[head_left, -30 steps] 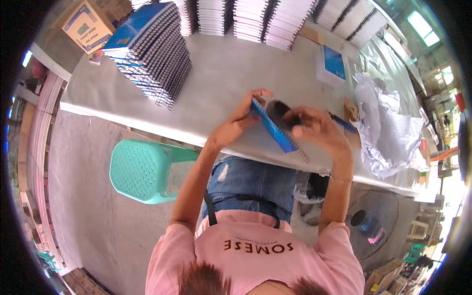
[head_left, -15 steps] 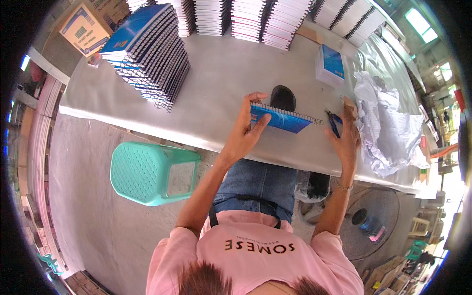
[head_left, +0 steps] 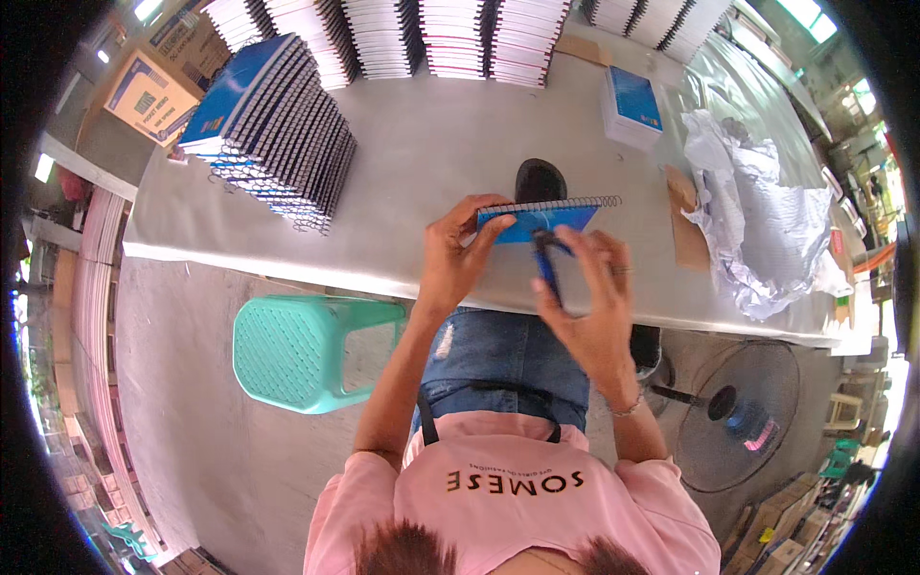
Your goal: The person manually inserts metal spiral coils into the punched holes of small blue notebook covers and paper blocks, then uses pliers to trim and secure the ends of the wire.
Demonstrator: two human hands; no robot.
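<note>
My left hand (head_left: 452,254) is closed on the left end of a blue spiral notebook (head_left: 522,227), thumb over its cover. The notebook is tilted up over the metal table (head_left: 412,144), its wire coil along the top edge. A length of coil sticks out past the cover on the right. My right hand (head_left: 594,307), a little blurred, grips small pliers (head_left: 546,268) with blue handles. Their dark jaws lie in front of the notebook's cover, below the coil; whether they touch it I cannot tell. A black oval object (head_left: 540,178) lies just behind the notebook.
A tall stack of blue spiral notebooks (head_left: 278,129) stands at left, a smaller blue-topped stack (head_left: 632,103) at back right. More notebook stacks (head_left: 450,43) line the back. Crumpled paper (head_left: 757,230) and a cardboard piece (head_left: 686,220) lie right. A green stool (head_left: 292,355) and fan (head_left: 738,417) stand below.
My right hand has picked up the pliers from the table at right and brought them left to the notebook. My left hand still holds the notebook, now slightly further left in view.
</note>
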